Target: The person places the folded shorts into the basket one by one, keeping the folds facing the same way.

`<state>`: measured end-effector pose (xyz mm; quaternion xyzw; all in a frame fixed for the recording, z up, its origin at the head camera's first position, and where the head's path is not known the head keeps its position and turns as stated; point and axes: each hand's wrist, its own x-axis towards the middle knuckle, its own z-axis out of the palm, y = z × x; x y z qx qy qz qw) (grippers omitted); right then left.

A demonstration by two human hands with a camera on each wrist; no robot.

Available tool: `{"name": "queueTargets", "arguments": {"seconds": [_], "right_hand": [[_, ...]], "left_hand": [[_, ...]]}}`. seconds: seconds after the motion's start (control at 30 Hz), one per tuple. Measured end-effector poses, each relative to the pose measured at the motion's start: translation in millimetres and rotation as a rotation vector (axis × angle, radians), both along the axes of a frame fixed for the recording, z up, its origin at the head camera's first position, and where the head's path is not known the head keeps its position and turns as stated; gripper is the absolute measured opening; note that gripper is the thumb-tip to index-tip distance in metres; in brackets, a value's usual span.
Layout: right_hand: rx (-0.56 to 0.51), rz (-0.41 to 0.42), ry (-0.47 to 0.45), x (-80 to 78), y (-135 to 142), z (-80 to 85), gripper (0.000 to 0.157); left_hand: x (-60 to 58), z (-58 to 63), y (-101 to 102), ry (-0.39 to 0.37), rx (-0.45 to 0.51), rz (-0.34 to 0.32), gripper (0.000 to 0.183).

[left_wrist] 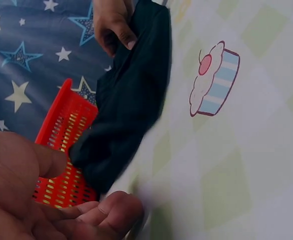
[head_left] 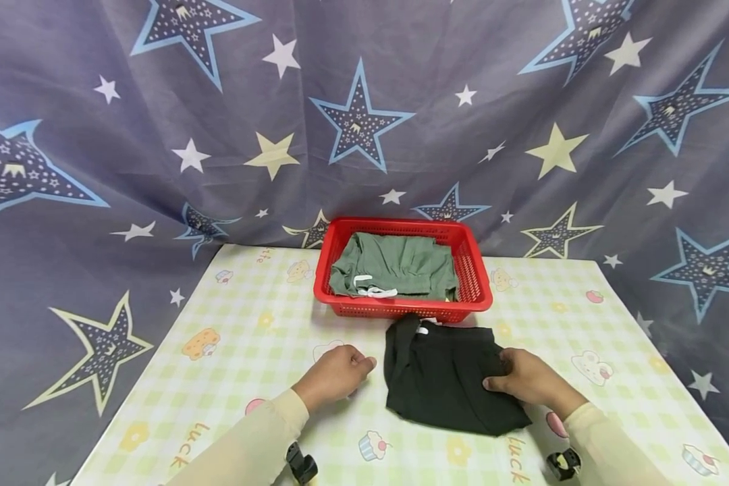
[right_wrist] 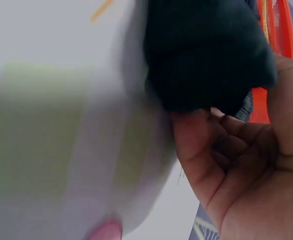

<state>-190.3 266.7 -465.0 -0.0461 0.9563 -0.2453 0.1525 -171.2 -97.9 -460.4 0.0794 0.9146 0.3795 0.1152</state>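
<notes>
Black shorts (head_left: 446, 385) lie folded on the table in front of the red basket, with a bit of white drawstring at the top left. My right hand (head_left: 531, 379) pinches their right edge, thumb on top. In the right wrist view, the fingers (right_wrist: 194, 135) are under the dark cloth (right_wrist: 206, 55). My left hand (head_left: 337, 373) is just left of the shorts, loosely curled and holding nothing. The left wrist view shows a gap between its thumb (left_wrist: 51, 162) and fingers, with the shorts (left_wrist: 129, 95) beyond.
The red basket (head_left: 401, 309) stands at the table's back edge, holding a folded green garment (head_left: 395, 260) with white drawstrings. A patterned cloth (head_left: 219, 405) covers the table. Behind it hangs a star-print curtain (head_left: 364, 189).
</notes>
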Motion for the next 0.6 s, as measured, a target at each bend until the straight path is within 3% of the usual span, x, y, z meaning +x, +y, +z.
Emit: {"name": "queueTargets", "arguments": {"seconds": [0.17, 0.4, 0.6], "right_hand": [[-0.028, -0.005, -0.012, -0.5, -24.5, -1.7, 0.041], [-0.066, 0.012, 0.018, -1.8, -48.1, -3.0, 0.042], [-0.095, 0.056, 0.038, -0.4, -70.7, -5.5, 0.038]], "left_hand": [[-1.8, 1.6, -2.8, -0.019, -0.028, 0.043, 0.036], [-3.7, 0.5, -3.4, -0.037, -0.018, 0.074, 0.038], [-6.0, -2.5, -3.5, -0.030, -0.069, 0.062, 0.036]]}}
